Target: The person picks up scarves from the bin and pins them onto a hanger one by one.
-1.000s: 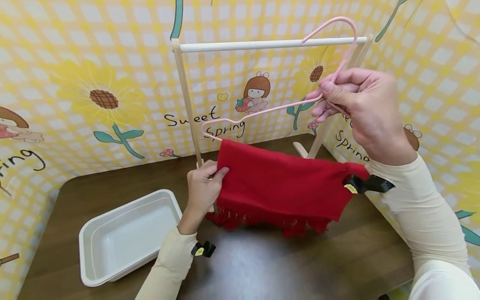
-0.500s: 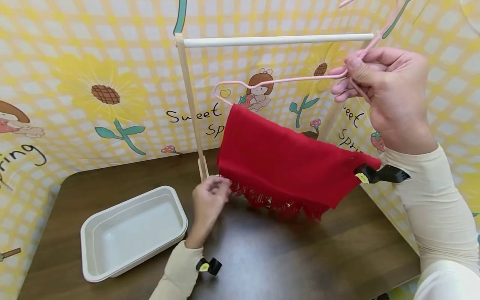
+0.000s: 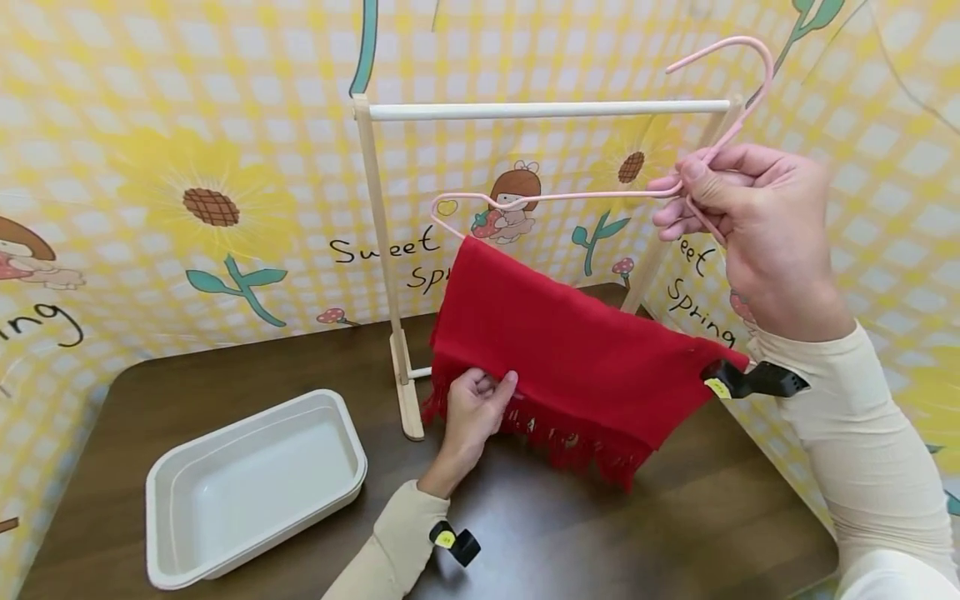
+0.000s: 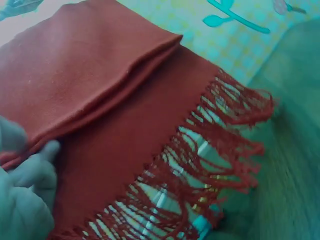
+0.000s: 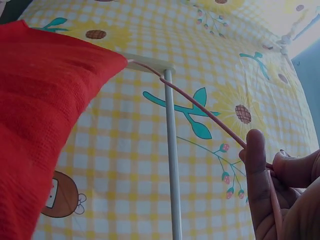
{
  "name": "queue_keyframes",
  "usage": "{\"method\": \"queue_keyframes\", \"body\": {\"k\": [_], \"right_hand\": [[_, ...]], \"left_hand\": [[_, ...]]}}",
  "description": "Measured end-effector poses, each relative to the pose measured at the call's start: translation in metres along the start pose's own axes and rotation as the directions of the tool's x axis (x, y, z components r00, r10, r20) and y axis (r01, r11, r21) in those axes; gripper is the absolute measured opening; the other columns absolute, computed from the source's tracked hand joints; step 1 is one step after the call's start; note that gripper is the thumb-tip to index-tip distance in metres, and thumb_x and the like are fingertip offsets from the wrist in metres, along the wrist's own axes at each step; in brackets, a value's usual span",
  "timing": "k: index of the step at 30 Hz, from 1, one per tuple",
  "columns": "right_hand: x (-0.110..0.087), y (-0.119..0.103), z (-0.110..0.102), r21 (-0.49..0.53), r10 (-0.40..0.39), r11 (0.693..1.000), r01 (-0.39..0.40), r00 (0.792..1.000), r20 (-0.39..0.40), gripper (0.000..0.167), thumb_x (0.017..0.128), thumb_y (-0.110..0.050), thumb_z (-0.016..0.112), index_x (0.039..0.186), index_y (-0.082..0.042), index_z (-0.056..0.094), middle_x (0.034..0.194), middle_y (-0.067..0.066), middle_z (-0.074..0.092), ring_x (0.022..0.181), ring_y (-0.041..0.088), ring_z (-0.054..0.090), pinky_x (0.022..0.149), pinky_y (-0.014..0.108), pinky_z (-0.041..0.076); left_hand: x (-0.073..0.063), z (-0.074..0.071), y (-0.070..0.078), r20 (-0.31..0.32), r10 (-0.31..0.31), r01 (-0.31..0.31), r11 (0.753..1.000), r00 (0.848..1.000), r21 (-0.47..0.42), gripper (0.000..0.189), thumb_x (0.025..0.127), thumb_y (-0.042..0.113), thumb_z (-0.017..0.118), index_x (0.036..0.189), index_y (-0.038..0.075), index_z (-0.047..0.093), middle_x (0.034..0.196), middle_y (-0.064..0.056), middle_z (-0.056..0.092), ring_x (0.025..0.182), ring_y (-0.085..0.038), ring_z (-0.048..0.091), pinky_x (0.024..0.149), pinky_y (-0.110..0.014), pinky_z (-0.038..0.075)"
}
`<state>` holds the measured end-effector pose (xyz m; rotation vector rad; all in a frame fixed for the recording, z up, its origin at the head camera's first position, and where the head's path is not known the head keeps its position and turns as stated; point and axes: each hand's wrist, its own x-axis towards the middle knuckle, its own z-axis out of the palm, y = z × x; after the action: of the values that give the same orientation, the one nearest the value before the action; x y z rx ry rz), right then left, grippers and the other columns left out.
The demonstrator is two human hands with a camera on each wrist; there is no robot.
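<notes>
Pink curved hook (image 3: 768, 73), head view only

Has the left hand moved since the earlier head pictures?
Yes, to the right: against the rack's left post, the left hand now sits clearly farther right.

Cream sleeves (image 3: 847, 417); black wrist cameras (image 3: 774, 380), yellow labels (image 3: 717, 388).

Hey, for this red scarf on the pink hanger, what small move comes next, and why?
I'd probably ease the front of the red scarf down slightly with the left hand, which pinches its lower edge: that edge stops above the fringe, while the right hand holds the pink hanger.
</notes>
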<state>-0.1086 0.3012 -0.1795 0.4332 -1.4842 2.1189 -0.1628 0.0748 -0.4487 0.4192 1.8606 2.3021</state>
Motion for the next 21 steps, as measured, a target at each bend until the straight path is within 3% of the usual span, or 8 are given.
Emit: {"method": "queue_keyframes", "body": {"k": [3,6,14,21], "right_hand": [[-0.001,0.002,-0.002,0.005,0.002,1.0,-0.002,1.0,-0.007,0.017,0.082,0.012,0.075,0.082,0.02,0.06,0.077,0.029,0.072,0.053,0.034,0.07,0.052,0.041,0.059],[-0.003,0.003,-0.006,-0.008,0.008,1.0,-0.008,0.999,-0.034,0.019,0.082,0.01,0.076,0.082,0.019,0.059,0.077,0.028,0.072,0.054,0.034,0.07,0.053,0.042,0.059],[-0.01,0.011,-0.015,-0.049,0.046,0.998,-0.049,0.997,-0.065,0.022,0.081,0.006,0.079,0.083,0.017,0.06,0.079,0.027,0.072,0.056,0.033,0.071,0.055,0.041,0.06],[-0.004,0.014,-0.013,-0.05,0.027,0.998,-0.03,0.998,-0.054,0.018,0.083,0.009,0.076,0.084,0.02,0.062,0.076,0.027,0.072,0.052,0.031,0.069,0.052,0.04,0.059]], "left_hand": [[-0.003,-0.002,-0.003,-0.056,0.083,-0.072,0.981,0.995,0.181,0.018,0.092,0.012,0.073,0.081,-0.002,0.069,0.065,-0.013,0.071,0.04,-0.003,0.042,0.04,-0.019,0.03],[-0.009,-0.003,-0.008,-0.063,0.105,-0.083,0.954,0.992,0.289,0.02,0.091,0.013,0.074,0.075,0.0,0.071,0.067,-0.016,0.073,0.037,-0.004,0.043,0.04,-0.019,0.032],[-0.021,-0.004,-0.034,-0.104,0.088,-0.05,0.944,0.991,0.327,0.019,0.088,0.007,0.075,0.07,0.001,0.07,0.062,-0.016,0.071,0.033,-0.001,0.042,0.038,-0.017,0.031],[-0.015,-0.02,-0.032,-0.123,0.089,-0.047,0.949,0.988,0.312,0.019,0.088,0.009,0.076,0.072,0.0,0.07,0.064,-0.022,0.069,0.032,-0.002,0.041,0.037,-0.018,0.031]]}}
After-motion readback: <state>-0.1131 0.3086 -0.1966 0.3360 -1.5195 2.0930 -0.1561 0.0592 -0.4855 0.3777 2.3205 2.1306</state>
